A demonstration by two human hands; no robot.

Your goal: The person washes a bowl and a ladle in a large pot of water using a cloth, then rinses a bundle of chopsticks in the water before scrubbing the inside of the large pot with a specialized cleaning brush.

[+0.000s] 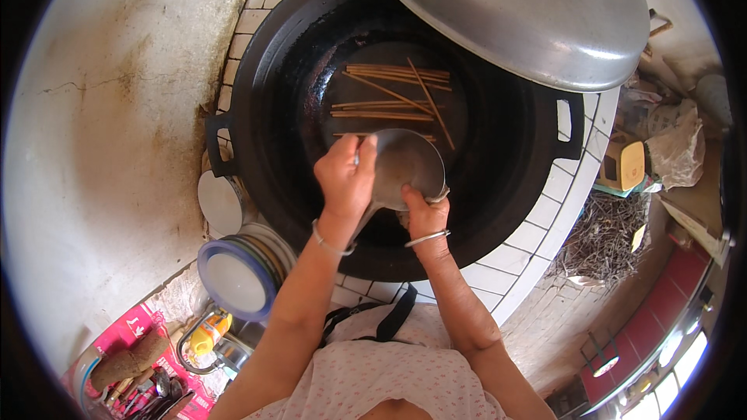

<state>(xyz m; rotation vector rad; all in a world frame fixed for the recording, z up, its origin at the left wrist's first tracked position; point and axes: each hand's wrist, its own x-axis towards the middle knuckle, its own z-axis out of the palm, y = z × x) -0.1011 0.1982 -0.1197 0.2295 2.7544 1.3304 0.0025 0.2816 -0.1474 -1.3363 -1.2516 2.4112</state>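
A metal ladle (408,163) with a wide round bowl is held over the near part of a large black iron wok (502,186). My left hand (348,172) is closed at the bowl's left rim, thumb on the edge. My right hand (429,216) grips the bowl's near right rim through a greyish cloth (442,193), its thumb inside the bowl. Most of the cloth is hidden by the hand. The ladle's handle (363,224) slants down towards me beneath my left wrist. Several brown wooden chopsticks (382,115) lie scattered on the wok's bottom beyond the ladle.
A big aluminium lid (525,17) overhangs the wok's far right rim. White tiles (525,237) surround the wok. Stacked plates and basins (233,280) stand at the near left, by a yellow bottle (207,335). Dry twigs (607,233) are heaped at right.
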